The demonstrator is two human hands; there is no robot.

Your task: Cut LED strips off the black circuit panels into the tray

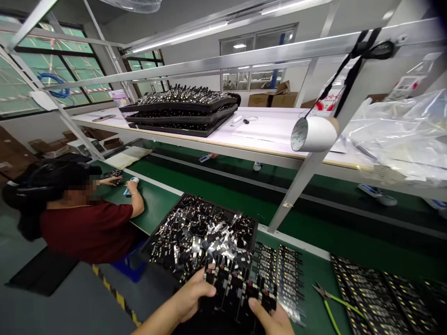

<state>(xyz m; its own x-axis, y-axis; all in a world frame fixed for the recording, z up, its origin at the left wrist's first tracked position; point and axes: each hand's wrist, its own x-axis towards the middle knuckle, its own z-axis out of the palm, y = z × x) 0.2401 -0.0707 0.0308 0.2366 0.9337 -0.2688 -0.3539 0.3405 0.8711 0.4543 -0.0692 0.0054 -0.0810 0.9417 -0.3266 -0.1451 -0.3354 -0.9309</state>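
Note:
Between my two hands is a black circuit board panel (pixel 235 291) with small red and white parts, held up at the lower middle. My left hand (pixel 192 295) grips its left edge, thumb on top. My right hand (pixel 270 316) holds the lower right corner, also with the thumb on its face. Just beyond lies a black tray (pixel 256 228) heaped with loose small black boards. To the right of the panel, rows of board strips (pixel 288 274) lie on the green bench (pixel 316 274).
Green-handled pliers (pixel 326 295) lie right of the strips, beside more board panels (pixel 377 288). A person in a red top (pixel 87 228) works at the left. Stacked trays (pixel 181 116) sit on the shelf above; a metal post (pixel 296 190) rises behind the bench.

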